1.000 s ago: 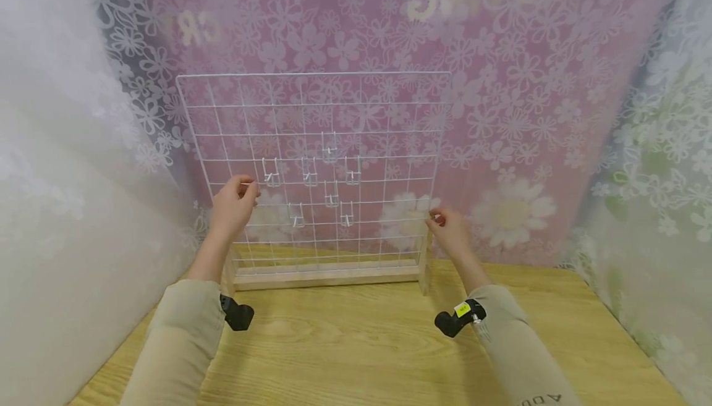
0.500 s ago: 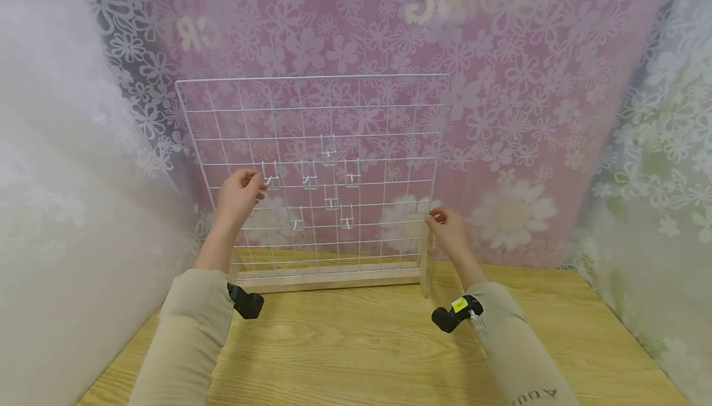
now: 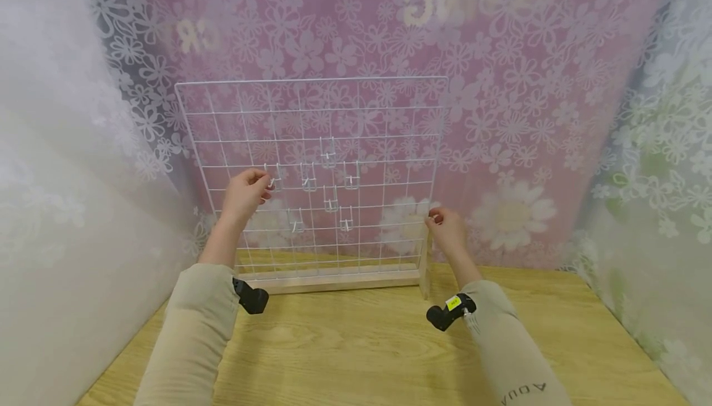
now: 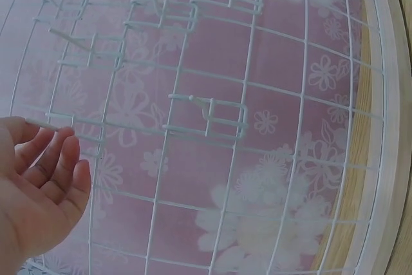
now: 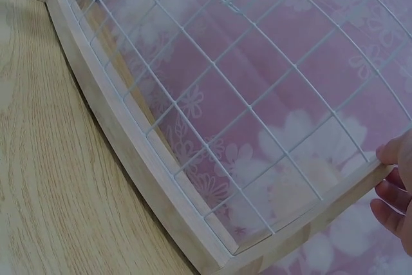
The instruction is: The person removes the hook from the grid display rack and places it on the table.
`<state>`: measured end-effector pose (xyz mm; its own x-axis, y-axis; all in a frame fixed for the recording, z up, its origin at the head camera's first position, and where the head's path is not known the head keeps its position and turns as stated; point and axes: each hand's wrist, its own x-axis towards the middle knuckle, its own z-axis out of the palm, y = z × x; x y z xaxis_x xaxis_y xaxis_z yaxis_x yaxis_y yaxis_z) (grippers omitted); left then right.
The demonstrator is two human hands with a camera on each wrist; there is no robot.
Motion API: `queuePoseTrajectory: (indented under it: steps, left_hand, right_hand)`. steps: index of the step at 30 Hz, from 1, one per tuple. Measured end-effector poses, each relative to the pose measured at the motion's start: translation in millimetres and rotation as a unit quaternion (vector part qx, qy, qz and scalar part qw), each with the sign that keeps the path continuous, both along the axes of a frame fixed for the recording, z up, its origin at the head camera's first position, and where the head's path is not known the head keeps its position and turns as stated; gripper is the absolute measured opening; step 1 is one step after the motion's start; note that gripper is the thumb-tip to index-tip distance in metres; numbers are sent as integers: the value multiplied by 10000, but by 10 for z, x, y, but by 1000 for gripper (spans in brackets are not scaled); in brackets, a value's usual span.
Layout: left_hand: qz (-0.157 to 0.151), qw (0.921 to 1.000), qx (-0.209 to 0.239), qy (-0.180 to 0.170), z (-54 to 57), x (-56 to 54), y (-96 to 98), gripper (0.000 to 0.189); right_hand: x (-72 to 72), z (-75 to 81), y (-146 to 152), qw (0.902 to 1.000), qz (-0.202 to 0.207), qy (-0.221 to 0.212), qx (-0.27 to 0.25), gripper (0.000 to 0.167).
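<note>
A white wire grid panel [image 3: 371, 146] stands in a pale wooden base [image 3: 334, 281]. Several white wire hooks [image 3: 309, 182] hang on its bars. My left hand [image 3: 245, 196] is at the leftmost hook [image 4: 77, 130], its thumb and index finger pinching the prong in the left wrist view. The other fingers curl loosely below it. At the panel's right edge, my right hand [image 3: 447, 230] grips the wooden side post [image 5: 347, 191] of the stand, thumb in front and fingers behind. Part of the leftmost hook is hidden by my left fingers in the head view.
The stand sits on a wood-grain table [image 3: 345, 344]. Behind it hangs a pink floral curtain [image 3: 517, 115], with pale curtains on both sides. A black wrist camera [image 3: 253, 298] is on my left sleeve, and another black camera [image 3: 445, 313] is on my right.
My left hand has moved right from the panel's left side to the leftmost hook and now pinches it. The right hand keeps its place on the side post.
</note>
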<state>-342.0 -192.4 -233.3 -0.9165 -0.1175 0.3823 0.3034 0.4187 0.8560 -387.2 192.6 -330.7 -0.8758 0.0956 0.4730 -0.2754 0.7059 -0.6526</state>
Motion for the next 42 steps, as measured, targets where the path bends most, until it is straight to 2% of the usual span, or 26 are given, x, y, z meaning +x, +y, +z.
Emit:
queuePoseTrajectory:
  steps: [7, 13, 20, 31, 36, 42]
  left_hand:
    - [-221, 9977, 478, -417, 30, -15, 29, 32]
    - [-414, 9887, 1213, -772, 61, -25, 38, 27]
    - [-304, 9827, 1602, -878, 95, -20, 46, 28]
    - [-304, 9826, 1710, -657, 177, 42, 69, 21]
    - [-358, 9866, 1494, -556, 170, 97, 65, 18]
    - [-490, 9915, 1063, -562, 100, 204, 69, 19]
  right_hand:
    - [11, -19, 0, 10000, -24, 86, 10, 21]
    - [14, -34, -6, 9998, -40, 206, 26, 20]
    - [4, -43, -15, 9999, -43, 160, 23, 21]
    - [21, -10, 0, 10000, -24, 22, -4, 22]
    - [23, -8, -11, 10000, -30, 56, 75, 22]
    - [23, -14, -18, 9999, -23, 136, 29, 20]
